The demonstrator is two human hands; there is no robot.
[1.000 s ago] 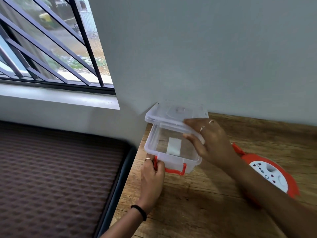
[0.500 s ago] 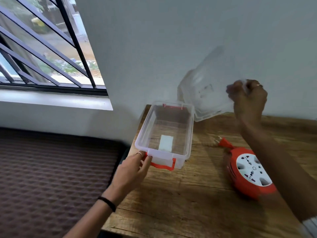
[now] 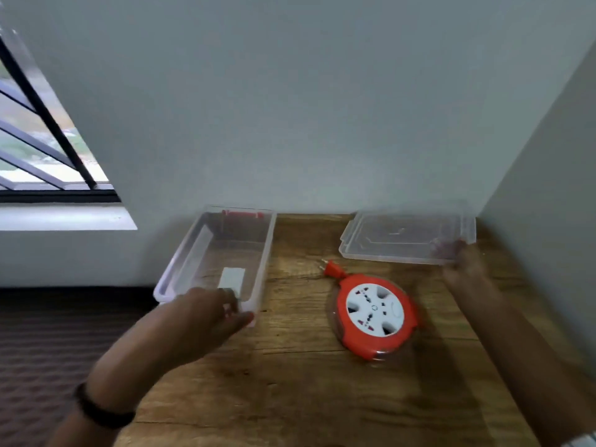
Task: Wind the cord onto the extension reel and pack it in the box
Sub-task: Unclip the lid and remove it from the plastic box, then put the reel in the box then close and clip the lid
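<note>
The clear plastic box (image 3: 263, 253) stands open at the left rear of the wooden table (image 3: 306, 375), a white label on its floor. My left hand (image 3: 206, 317) grips its near end at the red latch. The clear lid (image 3: 406, 240) lies flat at the right rear by the wall corner, and my right hand (image 3: 467, 266) holds its near right corner. Between them lies the orange extension reel (image 3: 375, 314) with a white socket face, cord wound in, its orange plug (image 3: 332, 269) sticking out toward the back.
Grey walls close off the table at the back and right (image 3: 548, 188). A barred window (image 3: 38, 150) and sill are at the left. A dark brown quilted mattress (image 3: 48, 343) lies beside the table's left edge.
My right hand has carried the lid from up in the air down onto the table's right rear. The view has swung right. My left hand stays on the box's near end.
</note>
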